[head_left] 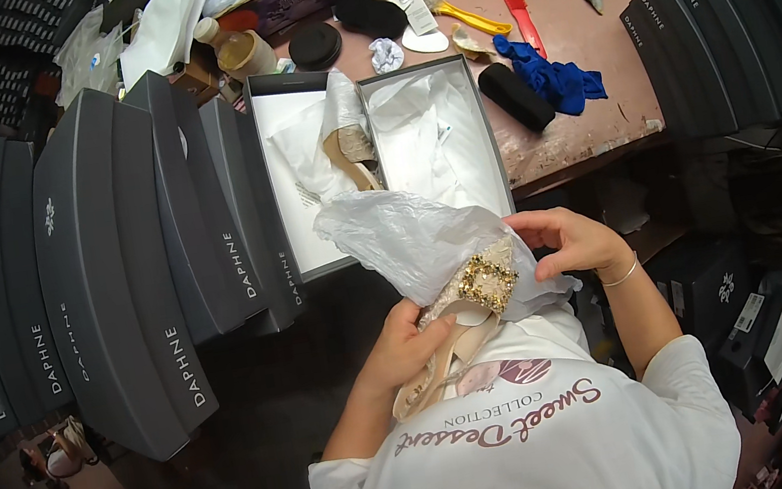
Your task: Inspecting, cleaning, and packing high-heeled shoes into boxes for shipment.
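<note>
In front of my chest is a pale shoe point(490, 282) with gold and clear gems over its toe and a light strap. My left hand point(411, 345) grips its side, thumb on top. White tissue paper point(416, 241) spreads beneath and beyond the shoe. Beside the toe, my right hand point(568, 243) is curved with thumb and fingers apart, its fingertips at the tissue's edge. Just beyond is an open grey shoebox point(495, 143) lined with white paper. Inside it lies a beige shoe point(352, 154), partly wrapped in tissue.
Dark grey shoeboxes point(108, 277) stand stacked at left, with more boxes point(685, 49) at right. On the pink table point(621, 124) lie a black roll-shaped object point(516, 96), a blue cloth point(560, 77), a red brush point(518, 13) and a yellow-handled brush point(476, 19). A jar point(243, 54) stands behind the open box.
</note>
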Available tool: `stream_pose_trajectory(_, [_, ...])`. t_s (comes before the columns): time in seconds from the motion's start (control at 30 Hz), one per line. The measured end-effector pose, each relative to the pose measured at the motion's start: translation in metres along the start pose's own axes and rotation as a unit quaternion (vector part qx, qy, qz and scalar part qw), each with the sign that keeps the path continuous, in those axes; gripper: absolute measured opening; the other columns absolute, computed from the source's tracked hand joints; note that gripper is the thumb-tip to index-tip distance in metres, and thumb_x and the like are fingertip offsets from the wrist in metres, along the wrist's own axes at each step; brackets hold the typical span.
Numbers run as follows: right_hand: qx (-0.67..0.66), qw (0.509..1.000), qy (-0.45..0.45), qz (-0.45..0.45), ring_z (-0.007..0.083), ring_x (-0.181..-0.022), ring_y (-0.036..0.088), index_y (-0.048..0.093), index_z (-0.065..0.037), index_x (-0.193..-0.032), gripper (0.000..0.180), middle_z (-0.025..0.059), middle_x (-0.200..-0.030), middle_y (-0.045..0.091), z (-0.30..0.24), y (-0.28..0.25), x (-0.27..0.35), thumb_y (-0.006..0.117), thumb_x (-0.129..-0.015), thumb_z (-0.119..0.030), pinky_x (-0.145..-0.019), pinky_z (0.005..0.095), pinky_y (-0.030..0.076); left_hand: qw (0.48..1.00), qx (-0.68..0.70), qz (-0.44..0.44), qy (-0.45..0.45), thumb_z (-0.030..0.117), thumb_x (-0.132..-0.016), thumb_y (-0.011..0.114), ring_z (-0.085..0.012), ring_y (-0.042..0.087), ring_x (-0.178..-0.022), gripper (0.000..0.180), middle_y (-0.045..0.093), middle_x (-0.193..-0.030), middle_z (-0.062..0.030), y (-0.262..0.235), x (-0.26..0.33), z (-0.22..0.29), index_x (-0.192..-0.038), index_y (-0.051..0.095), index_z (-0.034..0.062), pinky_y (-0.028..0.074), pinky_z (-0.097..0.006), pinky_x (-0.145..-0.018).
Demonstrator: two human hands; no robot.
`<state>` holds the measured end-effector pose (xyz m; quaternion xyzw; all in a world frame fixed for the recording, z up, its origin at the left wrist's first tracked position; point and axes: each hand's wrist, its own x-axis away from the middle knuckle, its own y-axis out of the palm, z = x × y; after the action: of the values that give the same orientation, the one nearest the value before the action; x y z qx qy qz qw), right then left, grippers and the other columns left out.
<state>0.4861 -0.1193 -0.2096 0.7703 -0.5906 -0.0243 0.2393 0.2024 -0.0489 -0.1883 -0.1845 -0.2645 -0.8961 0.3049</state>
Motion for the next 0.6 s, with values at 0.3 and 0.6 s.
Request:
stream_pose_trajectory(0.3, [0.122, 0.989, 0.028, 0.078, 0.0023, -0.075, 0.049, 0.061, 0.002, -0.118, 0.030, -0.0024, -0.092, 0.064, -0.018, 0.012, -0.005, 0.063, -0.091, -0.010, -0.066, 0.0177, 0.042, 0.999, 0.021, 0.023, 0.020, 0.002, -0.088, 0.054, -0.0132, 0.056, -0.106, 0.039, 0.060, -0.119, -0.0100, -0.004, -0.004, -0.005, -0.126, 0.051, -0.0060, 0.045, -0.027, -0.091])
stream_pose_trajectory(0.6, [0.168, 0.984, -0.009, 0.061, 0.0036, -0.078, 0.050, 0.059, 0.004, -0.122, 0.033, -0.0010, -0.096, 0.065, -0.017, 0.014, -0.013, 0.060, -0.091, -0.010, -0.070, 0.0188, 0.044, 0.996, 0.081, 0.037, 0.017, 0.002, -0.085, 0.054, -0.0164, 0.056, -0.110, 0.044, 0.059, -0.122, -0.0124, -0.006, -0.002, -0.008, -0.128, 0.050, -0.0061, 0.044, -0.030, -0.095])
